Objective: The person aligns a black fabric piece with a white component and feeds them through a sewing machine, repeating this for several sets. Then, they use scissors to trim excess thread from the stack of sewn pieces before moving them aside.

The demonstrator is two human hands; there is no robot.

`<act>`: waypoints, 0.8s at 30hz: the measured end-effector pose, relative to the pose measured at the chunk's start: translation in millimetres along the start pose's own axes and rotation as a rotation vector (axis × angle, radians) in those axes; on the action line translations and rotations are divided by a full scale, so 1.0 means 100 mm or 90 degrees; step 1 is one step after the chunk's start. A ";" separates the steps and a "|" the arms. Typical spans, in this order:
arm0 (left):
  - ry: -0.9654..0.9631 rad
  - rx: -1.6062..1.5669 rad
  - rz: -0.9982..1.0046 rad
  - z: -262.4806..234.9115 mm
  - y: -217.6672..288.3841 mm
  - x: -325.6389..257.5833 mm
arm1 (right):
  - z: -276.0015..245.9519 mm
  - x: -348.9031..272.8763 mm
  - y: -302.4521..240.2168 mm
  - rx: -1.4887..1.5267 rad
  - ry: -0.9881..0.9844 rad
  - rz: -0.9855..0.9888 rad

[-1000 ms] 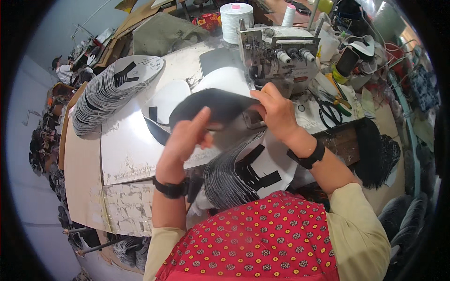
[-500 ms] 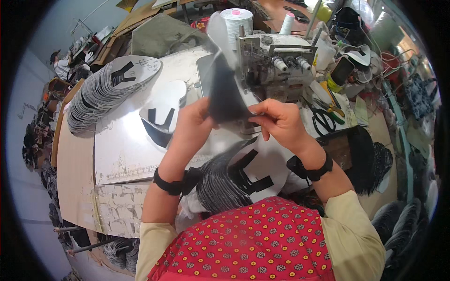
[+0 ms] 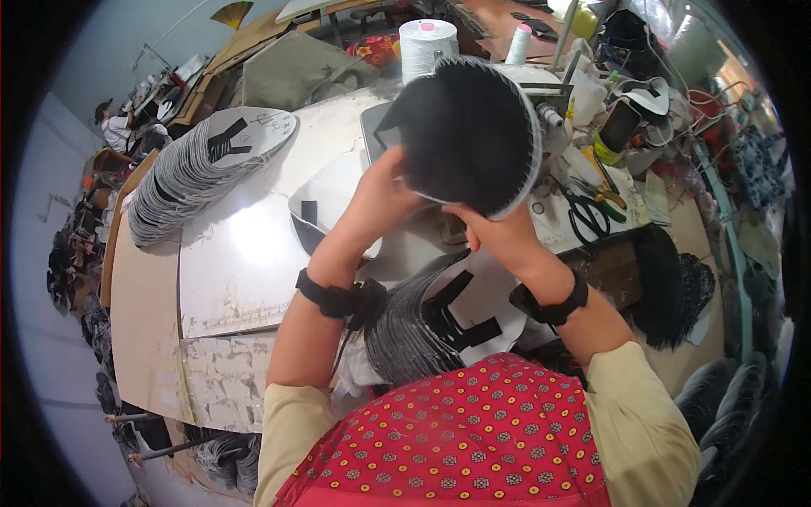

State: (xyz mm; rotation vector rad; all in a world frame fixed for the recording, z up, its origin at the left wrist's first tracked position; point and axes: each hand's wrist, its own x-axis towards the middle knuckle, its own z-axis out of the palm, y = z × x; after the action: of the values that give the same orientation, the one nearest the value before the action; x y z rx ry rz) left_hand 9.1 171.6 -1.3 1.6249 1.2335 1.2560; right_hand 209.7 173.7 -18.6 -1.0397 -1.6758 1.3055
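Between my two hands is a sole-shaped fabric piece (image 3: pixel 469 139), black on the face toward me, with white stitching along its curved edge. My left hand (image 3: pixel 382 196) grips its lower left side. My right hand (image 3: pixel 498 235) pinches its bottom edge. Behind it a sewing machine (image 3: pixel 549 93) is largely hidden. A similar white piece with black strips (image 3: pixel 334 190) lies on the white table (image 3: pixel 232 279), partly behind my left forearm. In front of my body, below my hands, sits a stack of such pieces (image 3: pixel 405 325).
Another long stack (image 3: pixel 190 173) leans across the table's left side. Scissors (image 3: pixel 589 215) and yellow-handled pliers (image 3: pixel 608 190) lie right of the machine. Thread cones (image 3: pixel 427 46) stand behind it. Black pieces (image 3: pixel 667 291) are piled at the right. A person (image 3: pixel 117 127) sits far left.
The fabric piece has turned from a narrow slanted view to show its broad black face, and it sits further right. My left hand has shifted right with it; both hands still hold it.
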 end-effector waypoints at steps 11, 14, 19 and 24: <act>0.257 -0.341 -0.062 -0.19 -0.38 -0.06 | -0.12 -0.27 0.37 -0.182 -0.068 -0.510; 0.196 -0.431 0.012 -0.17 -0.39 0.08 | -0.07 -0.13 0.48 -0.270 -0.012 -0.469; 0.292 -0.218 0.014 -0.59 -0.77 0.19 | 0.14 0.16 0.48 -0.296 0.099 -0.545; 0.330 -0.123 -0.287 -0.67 -0.49 -0.10 | 0.06 0.21 0.50 -0.313 0.136 -0.471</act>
State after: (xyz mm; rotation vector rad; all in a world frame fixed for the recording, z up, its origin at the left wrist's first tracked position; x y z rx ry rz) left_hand -68.4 174.8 -32.8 0.8329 1.6155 1.4826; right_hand 203.4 198.2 -67.4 -0.6633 -1.9799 0.3045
